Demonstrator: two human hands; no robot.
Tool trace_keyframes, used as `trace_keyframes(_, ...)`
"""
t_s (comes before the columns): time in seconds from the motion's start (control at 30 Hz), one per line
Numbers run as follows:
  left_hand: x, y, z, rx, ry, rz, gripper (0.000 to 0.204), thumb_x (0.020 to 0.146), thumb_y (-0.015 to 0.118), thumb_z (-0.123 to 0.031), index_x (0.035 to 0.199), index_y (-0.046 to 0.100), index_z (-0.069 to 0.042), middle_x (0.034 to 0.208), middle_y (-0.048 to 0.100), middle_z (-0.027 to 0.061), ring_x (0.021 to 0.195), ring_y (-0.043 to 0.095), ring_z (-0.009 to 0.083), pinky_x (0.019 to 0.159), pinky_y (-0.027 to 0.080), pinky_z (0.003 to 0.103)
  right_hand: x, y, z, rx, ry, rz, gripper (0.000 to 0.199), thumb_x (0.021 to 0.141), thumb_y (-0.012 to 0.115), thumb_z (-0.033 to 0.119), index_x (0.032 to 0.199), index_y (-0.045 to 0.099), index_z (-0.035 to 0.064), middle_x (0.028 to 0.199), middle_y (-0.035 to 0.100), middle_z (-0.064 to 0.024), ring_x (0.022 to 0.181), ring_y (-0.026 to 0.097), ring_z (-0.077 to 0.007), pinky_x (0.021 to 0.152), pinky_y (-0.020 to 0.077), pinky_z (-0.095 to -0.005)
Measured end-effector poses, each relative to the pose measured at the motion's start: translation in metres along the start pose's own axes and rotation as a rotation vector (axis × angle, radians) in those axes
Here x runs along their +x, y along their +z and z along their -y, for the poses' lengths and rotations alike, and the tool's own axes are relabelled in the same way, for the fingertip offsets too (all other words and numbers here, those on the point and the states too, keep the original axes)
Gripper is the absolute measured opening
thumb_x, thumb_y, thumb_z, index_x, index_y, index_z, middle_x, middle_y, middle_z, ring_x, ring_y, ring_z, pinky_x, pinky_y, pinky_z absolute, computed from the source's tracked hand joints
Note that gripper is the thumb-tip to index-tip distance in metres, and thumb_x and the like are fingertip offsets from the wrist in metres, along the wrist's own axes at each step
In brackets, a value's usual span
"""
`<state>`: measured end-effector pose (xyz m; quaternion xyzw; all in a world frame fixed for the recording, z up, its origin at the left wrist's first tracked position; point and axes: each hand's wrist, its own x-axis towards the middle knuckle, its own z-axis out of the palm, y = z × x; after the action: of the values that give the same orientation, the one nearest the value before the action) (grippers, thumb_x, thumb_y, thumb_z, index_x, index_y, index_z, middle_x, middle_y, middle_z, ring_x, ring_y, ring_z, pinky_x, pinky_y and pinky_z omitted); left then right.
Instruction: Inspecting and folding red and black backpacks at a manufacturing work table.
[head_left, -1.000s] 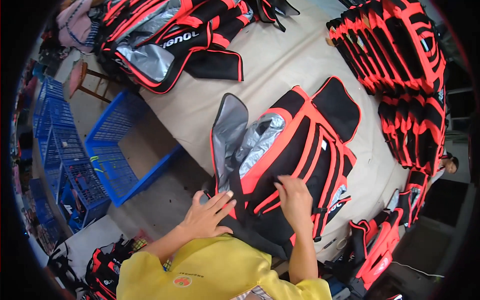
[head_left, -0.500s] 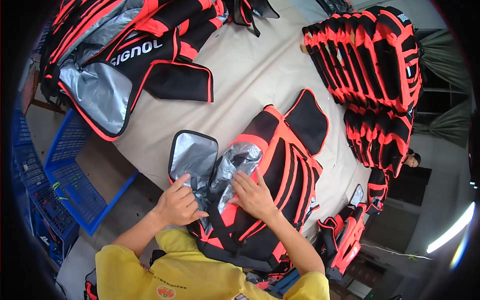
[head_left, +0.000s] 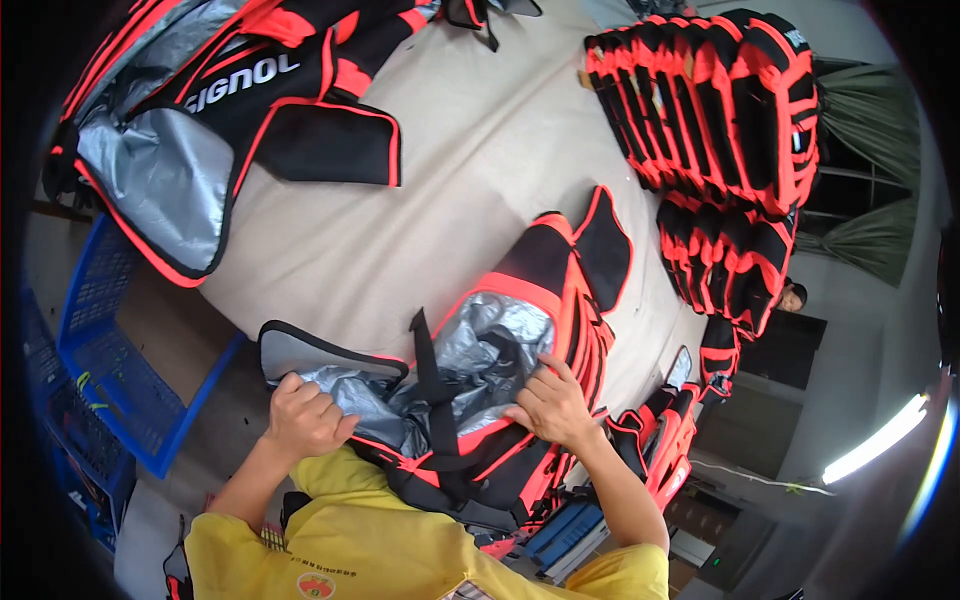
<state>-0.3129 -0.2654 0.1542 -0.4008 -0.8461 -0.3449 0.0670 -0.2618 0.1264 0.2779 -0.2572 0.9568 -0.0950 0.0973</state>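
And there's the black-and-red bag, mouth gaping, on the near edge of the cream-covered table, right up by the yellow shirt! Left hand curled round the grey flap, right hand gripping the red rim. Looks soft, floppy, light for its size, I'd say, hardly fragile; that silver lining is probably slick, so the bound edges should give the surest hold
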Motion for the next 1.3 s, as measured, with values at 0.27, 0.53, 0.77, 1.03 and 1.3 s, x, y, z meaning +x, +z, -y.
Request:
trace_keyframes(0.27,0.06,-0.024,-0.014,-0.043,-0.187,0.256,0.015,0.088,0.07,-0.02,0.094,0.067,-0.006,0.083,0.058,0.0069,0.082,0.061,0.026,0.074,0.051,0.039,-0.012,0.003,0.014,0.011,0.056,-0.073,0.04,0.085,0.082,0.028,0.063,0.054,0.0097,0.065,0.047,-0.0036,0.069,0.054,-0.0224,0.102,0.0498,-0.0489)
trace_keyframes(0.53,0.15,0.116,-0.018,-0.58,-0.445,0.405,0.027,0.095,0.067,-0.012,0.117,0.065,0.003,0.109,0.07,0.0253,0.108,0.069,0.0403,0.091,0.055,0.05,-0.01,-0.017,0.029,0.086,0.03,-0.095,0.039,0.09,0.079,0.025,0.065,0.055,0.0066,0.067,0.051,-0.0062,0.067,0.055,-0.0249,0.096,0.0528,-0.0535)
trace_keyframes(0.77,0.148,0.175,-0.017,-1.06,-0.635,0.714,0.054,0.088,0.082,-0.036,0.122,0.072,0.004,0.117,0.073,0.0295,0.115,0.07,0.0413,0.098,0.052,0.045,-0.033,-0.022,0.037,0.038,0.107,-0.131,0.042,0.084,0.084,0.024,0.061,0.052,0.0085,0.064,0.049,-0.0047,0.067,0.055,-0.0236,0.098,0.0534,-0.0498)
trace_keyframes(1.03,0.134,0.18,-0.024,-0.878,-0.713,0.231,0.033,0.087,0.08,-0.019,0.111,0.074,0.003,0.101,0.072,0.0315,0.103,0.071,0.0472,0.086,0.056,0.05,-0.05,-0.023,0.028,0.021,0.176,-0.074,0.04,0.083,0.084,0.021,0.063,0.053,0.0074,0.064,0.048,-0.0057,0.066,0.055,-0.0255,0.094,0.0572,-0.0454)
trace_keyframes(1.3,0.14,0.174,-0.027,-0.755,-0.761,0.23,0.025,0.087,0.079,-0.016,0.101,0.073,0.003,0.087,0.071,0.0301,0.088,0.072,0.0468,0.075,0.055,0.049,-0.059,-0.02,0.027,0.073,0.204,-0.112,0.035,0.085,0.083,0.019,0.068,0.055,0.0058,0.07,0.054,-0.0066,0.07,0.058,-0.0255,0.099,0.0555,-0.0473)
